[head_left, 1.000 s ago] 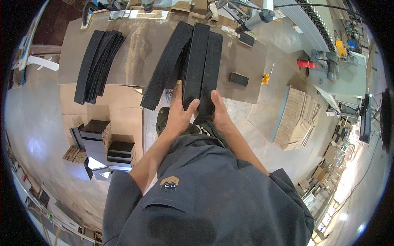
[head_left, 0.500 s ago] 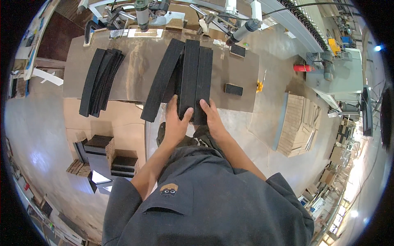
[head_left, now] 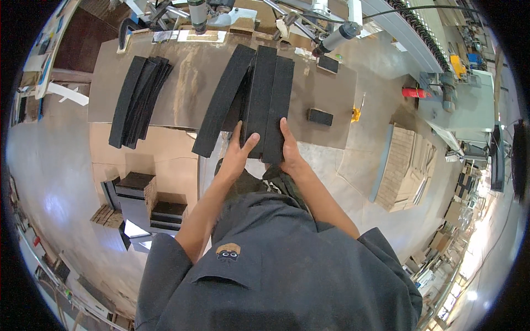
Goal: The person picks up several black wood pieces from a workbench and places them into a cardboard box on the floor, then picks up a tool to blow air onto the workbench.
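Long black strips [head_left: 262, 94] lie side by side in front of me, their near ends jutting past the table's near edge. My left hand [head_left: 234, 159] grips their left side near that end, thumb on top. My right hand [head_left: 291, 151] wraps the right side of the rightmost strip [head_left: 280, 99], thumb along its edge, the other fingers mostly hidden underneath. Another black strip [head_left: 225, 102] lies slanted just left of them, apart at its near end. Farther left rests a fanned pile of black strips [head_left: 138, 102].
The brown table [head_left: 182, 83] carries two small black blocks [head_left: 320, 117] at its right. Machine parts with a grey cylinder [head_left: 341, 37] stand along its far edge. Stacked black-topped boards [head_left: 135, 190] stand low at left; a stack of brown panels [head_left: 404, 168] sits on the floor at right.
My right thumb has moved from the top of the right strip to its outer edge. The held strips now sit closer together and tilt slightly. The whole view has shifted a little.
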Demonstrator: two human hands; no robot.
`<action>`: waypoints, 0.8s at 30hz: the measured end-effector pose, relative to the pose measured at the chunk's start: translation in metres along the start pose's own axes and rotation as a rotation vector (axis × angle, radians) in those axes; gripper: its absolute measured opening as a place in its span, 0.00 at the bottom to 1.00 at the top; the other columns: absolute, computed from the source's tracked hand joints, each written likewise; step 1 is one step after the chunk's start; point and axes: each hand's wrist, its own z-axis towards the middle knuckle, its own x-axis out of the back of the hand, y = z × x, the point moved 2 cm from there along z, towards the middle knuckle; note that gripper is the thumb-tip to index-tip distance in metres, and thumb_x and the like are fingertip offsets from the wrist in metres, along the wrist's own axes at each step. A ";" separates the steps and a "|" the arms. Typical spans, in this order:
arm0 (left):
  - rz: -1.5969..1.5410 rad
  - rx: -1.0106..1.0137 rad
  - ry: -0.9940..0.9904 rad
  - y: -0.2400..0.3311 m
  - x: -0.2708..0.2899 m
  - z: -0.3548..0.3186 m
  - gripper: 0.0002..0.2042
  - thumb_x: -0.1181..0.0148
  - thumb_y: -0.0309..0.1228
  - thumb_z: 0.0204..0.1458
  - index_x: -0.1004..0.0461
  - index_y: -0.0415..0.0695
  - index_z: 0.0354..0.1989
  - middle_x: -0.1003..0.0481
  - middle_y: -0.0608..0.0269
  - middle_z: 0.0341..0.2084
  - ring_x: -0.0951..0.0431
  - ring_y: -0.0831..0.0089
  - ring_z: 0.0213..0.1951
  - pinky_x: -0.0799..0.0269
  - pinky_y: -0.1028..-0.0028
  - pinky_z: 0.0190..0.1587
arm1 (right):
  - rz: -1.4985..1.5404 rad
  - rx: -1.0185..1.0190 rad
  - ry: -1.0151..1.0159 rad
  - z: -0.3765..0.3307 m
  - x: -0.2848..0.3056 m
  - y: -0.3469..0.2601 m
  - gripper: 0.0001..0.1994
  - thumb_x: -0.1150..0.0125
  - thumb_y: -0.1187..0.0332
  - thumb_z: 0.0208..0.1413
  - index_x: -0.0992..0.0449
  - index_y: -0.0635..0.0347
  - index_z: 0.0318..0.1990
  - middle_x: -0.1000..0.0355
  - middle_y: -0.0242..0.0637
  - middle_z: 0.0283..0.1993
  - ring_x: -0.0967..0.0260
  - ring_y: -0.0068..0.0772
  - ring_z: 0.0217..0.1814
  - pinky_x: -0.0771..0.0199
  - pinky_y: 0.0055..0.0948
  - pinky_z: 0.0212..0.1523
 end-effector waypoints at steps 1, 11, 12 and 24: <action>-0.005 0.005 0.008 -0.002 0.000 -0.002 0.52 0.39 0.60 0.65 0.55 0.35 0.84 0.42 0.37 0.78 0.41 0.51 0.78 0.46 0.61 0.78 | -0.007 -0.009 0.005 0.000 0.000 -0.001 0.43 0.46 0.28 0.67 0.28 0.61 0.69 0.21 0.46 0.59 0.20 0.40 0.58 0.15 0.43 0.57; 0.256 -0.139 0.096 -0.028 -0.017 -0.007 0.53 0.38 0.61 0.63 0.51 0.27 0.80 0.40 0.23 0.73 0.40 0.35 0.75 0.49 0.51 0.77 | 0.011 -0.010 0.078 -0.006 0.006 0.001 0.38 0.44 0.36 0.69 0.29 0.63 0.69 0.22 0.48 0.60 0.20 0.44 0.58 0.16 0.44 0.58; 0.268 -0.149 0.100 -0.029 -0.020 -0.009 0.54 0.40 0.64 0.63 0.51 0.28 0.80 0.40 0.25 0.74 0.40 0.35 0.75 0.51 0.49 0.78 | 0.008 -0.014 0.080 -0.008 0.007 0.003 0.38 0.44 0.36 0.69 0.29 0.63 0.69 0.22 0.48 0.60 0.20 0.44 0.58 0.16 0.44 0.58; 0.147 0.050 0.030 -0.022 -0.005 -0.026 0.54 0.43 0.69 0.63 0.47 0.31 0.80 0.44 0.24 0.76 0.51 0.37 0.81 0.59 0.51 0.81 | -0.109 -0.087 -0.024 -0.010 0.035 0.002 0.43 0.45 0.32 0.69 0.32 0.64 0.73 0.25 0.50 0.69 0.23 0.47 0.66 0.21 0.47 0.67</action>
